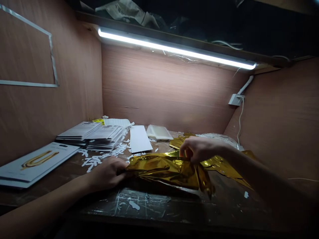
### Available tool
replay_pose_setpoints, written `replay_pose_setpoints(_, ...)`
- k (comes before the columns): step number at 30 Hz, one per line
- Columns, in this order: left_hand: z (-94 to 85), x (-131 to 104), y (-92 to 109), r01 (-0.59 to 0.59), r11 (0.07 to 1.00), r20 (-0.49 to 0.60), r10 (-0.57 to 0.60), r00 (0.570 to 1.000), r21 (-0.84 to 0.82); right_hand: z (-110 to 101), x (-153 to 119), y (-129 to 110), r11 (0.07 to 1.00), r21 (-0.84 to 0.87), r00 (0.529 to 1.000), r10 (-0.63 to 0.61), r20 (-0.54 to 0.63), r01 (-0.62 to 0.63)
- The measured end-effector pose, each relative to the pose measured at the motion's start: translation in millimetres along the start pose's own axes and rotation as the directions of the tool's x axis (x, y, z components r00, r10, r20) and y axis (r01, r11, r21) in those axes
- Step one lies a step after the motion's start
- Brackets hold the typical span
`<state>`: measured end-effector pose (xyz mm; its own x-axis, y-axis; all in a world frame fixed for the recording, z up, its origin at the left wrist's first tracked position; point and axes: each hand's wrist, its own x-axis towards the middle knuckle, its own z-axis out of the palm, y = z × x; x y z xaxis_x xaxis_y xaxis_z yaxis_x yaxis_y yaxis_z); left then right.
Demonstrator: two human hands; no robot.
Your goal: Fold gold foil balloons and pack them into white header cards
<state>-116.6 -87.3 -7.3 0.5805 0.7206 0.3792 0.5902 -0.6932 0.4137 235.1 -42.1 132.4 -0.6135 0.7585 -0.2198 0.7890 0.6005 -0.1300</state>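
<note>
Two stacks of printed cards (97, 134) — seeing them at the back left, with many white paper scraps (93, 161) lying beside them. Showing nearer, at the left, a larger card (37, 162) with a golden U picture. Seeing also a blank white card (140, 139) and a translucent packet (158, 132) toward the back wall. At the right, showing more gold sheets (224, 166), with the right forearm (254, 169) crossing before them and hiding a part. Seeing clear plastic (219, 137) behind. In the middle front, over the table (99, 205), holding the gold foil (164, 169) between both hands. With the left hand (111, 172), gripping its left end, fingers curling closed. With the right hand (196, 149), pinching its upper edge — fingers bending down, not spreading.
</note>
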Motion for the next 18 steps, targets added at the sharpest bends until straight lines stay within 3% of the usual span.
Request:
replay_pose_setpoints(4, -4.0, 2.0, -0.3, 0.141, 0.984, 0.060, -0.136, 0.989, -0.105, -16.7, 25.3, 12.4, 0.966, -0.247, 0.992, 0.043, -0.120, -0.071)
replay_pose_setpoints(7, -4.9, 3.3, 0.1, 0.206, 0.973, 0.036, -0.204, 0.978, -0.105, -5.1, 38.9, 16.2, 0.895, -0.423, 0.955, 0.011, -0.296, -0.142)
replay_pose_setpoints(9, -3.4, 3.7, -0.9, 0.246, 0.961, -0.031, -0.251, 0.967, -0.127, 13.3, 48.1, 21.5, 0.870, -0.473, 0.923, -0.060, -0.379, -0.138)
replay_pose_setpoints(12, 1.0, 4.0, -4.6, 0.269, 0.936, -0.100, -0.298, 0.949, -0.227, 51.0, 59.1, 30.7, 0.908, -0.407, 0.860, -0.132, -0.494, -0.095)
replay_pose_setpoints(15, 4.2, 5.6, -7.5, 0.297, 0.906, -0.091, -0.338, 0.937, -0.301, 89.9, 59.9, 31.1, 0.961, -0.267, 0.783, -0.217, -0.583, 0.067)
replay_pose_setpoints(18, 4.3, 8.6, -7.8, 0.353, 0.878, -0.077, -0.396, 0.915, -0.323, 116.8, 51.2, 21.1, 0.955, -0.162, 0.780, -0.296, -0.551, 0.249)
